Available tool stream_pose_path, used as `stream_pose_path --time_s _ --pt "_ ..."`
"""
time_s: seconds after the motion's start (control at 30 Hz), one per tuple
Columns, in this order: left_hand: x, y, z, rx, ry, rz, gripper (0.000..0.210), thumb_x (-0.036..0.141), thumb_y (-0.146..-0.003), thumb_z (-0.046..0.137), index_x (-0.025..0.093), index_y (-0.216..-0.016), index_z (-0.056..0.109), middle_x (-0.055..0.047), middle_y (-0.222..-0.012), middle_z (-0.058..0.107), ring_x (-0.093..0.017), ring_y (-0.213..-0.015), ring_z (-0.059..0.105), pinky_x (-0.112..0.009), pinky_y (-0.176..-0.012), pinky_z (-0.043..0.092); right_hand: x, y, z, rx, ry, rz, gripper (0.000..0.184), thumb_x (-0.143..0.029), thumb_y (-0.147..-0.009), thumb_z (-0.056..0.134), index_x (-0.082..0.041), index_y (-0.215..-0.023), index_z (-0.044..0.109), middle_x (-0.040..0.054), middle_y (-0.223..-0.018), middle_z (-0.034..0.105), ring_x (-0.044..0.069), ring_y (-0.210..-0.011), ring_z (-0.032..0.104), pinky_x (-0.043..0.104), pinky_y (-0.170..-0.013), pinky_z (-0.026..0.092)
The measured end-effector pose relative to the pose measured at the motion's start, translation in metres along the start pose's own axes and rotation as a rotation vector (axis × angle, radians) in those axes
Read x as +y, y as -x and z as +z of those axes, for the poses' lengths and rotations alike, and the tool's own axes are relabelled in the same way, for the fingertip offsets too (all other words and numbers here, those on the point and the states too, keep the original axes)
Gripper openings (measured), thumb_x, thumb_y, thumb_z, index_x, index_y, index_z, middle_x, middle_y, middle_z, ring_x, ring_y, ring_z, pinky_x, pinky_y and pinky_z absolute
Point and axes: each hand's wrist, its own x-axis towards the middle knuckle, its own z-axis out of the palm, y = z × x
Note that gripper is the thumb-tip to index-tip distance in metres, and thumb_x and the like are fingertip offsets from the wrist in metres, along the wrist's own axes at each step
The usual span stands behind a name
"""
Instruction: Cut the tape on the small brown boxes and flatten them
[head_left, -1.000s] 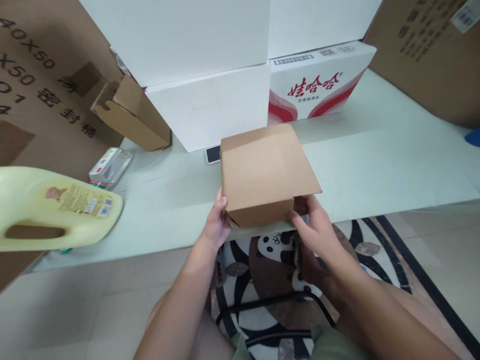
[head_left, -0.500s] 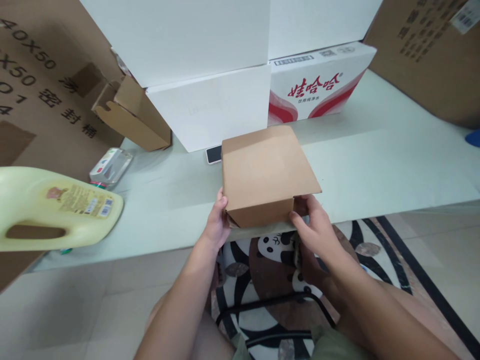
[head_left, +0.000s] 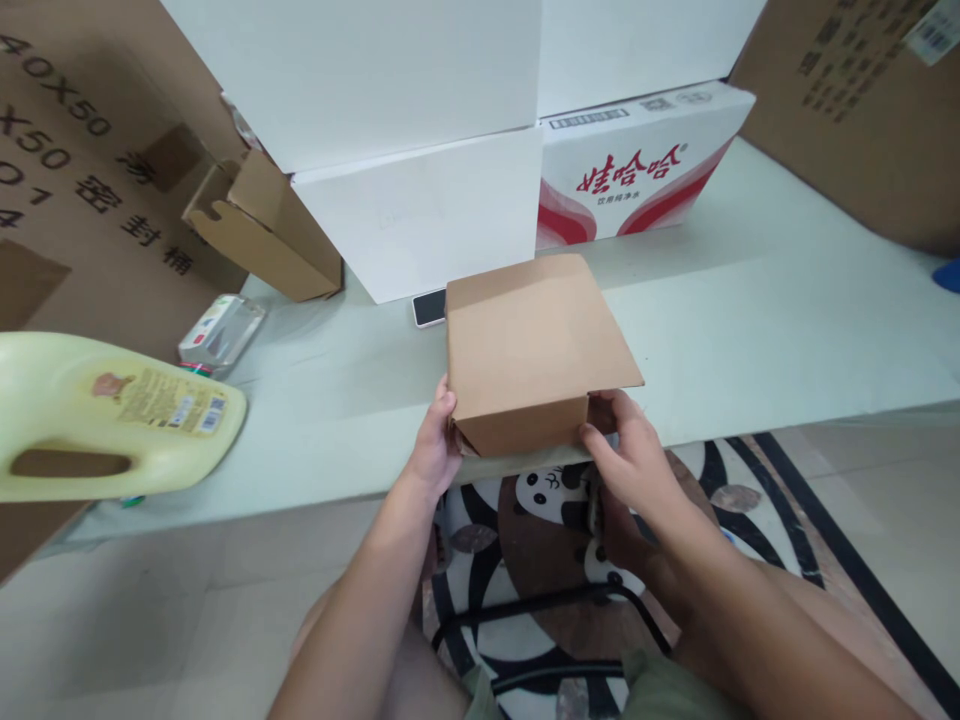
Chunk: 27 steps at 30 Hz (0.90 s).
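A small brown cardboard box (head_left: 529, 345) sits at the front edge of a pale green table (head_left: 750, 330), its lid flap down over the top. My left hand (head_left: 433, 445) presses against the box's near left corner. My right hand (head_left: 630, 455) grips the near right corner, fingers under the overhanging lid edge. Both hands hold the box between them.
Stacked white cartons (head_left: 420, 130) and a red-and-white printed carton (head_left: 637, 165) stand behind the box. A phone (head_left: 428, 307) lies flat by them. A yellow jug (head_left: 105, 420), a small packet (head_left: 220, 330) and an open brown box (head_left: 262, 230) sit on the left. Large brown cartons flank both sides.
The box's far edge has shifted slightly right and toward me. Both hands stay in the same grip at the near corners.
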Motion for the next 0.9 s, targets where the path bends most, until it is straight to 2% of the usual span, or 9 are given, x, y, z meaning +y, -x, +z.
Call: stream_pose_path --time_s 0.23,0.47,0.73,0.9 --pt "-0.0009 -0.0002 0.0008 0.000 -0.013 0.003 0.066 0.057 -0.069 0.077 0.026 -0.125 0.061 -0.005 -0.108 0.074 -0.033 -0.119 0.064 -0.037 -0.084 0.052 0.0006 0.0006 0.0007 -0.003 0.021 -0.019 0.028 -0.035 -0.084 0.053 -0.021 -0.109 0.056 0.0155 -0.106 0.068 0.034 -0.101 0.064 0.055 -0.089 0.051" --pt "-0.0009 0.0012 0.0024 -0.017 -0.023 0.022 0.059 0.055 -0.072 0.074 0.024 -0.121 0.061 -0.007 -0.118 0.072 -0.035 -0.125 0.061 -0.040 -0.092 0.051 0.0030 0.0019 0.0023 0.010 0.041 -0.040 0.028 -0.034 -0.085 0.053 -0.022 -0.110 0.056 0.0143 -0.105 0.069 0.033 -0.098 0.064 0.053 -0.087 0.051" --pt "0.0000 0.0009 0.0025 -0.013 -0.033 0.018 0.060 0.056 -0.070 0.074 0.025 -0.120 0.061 -0.006 -0.112 0.073 -0.034 -0.124 0.061 -0.038 -0.091 0.051 0.0024 0.0018 0.0013 -0.027 0.038 -0.020 0.031 -0.035 -0.085 0.052 -0.020 -0.111 0.056 0.0163 -0.106 0.068 0.035 -0.099 0.063 0.055 -0.086 0.050" --pt "0.0001 0.0014 0.0030 -0.028 -0.041 0.025 0.059 0.056 -0.071 0.073 0.026 -0.120 0.062 -0.006 -0.111 0.073 -0.033 -0.125 0.060 -0.040 -0.096 0.050 0.0025 0.0021 0.0016 -0.009 0.036 -0.035 0.031 -0.035 -0.084 0.052 -0.022 -0.111 0.056 0.0155 -0.107 0.069 0.035 -0.101 0.063 0.055 -0.087 0.050"
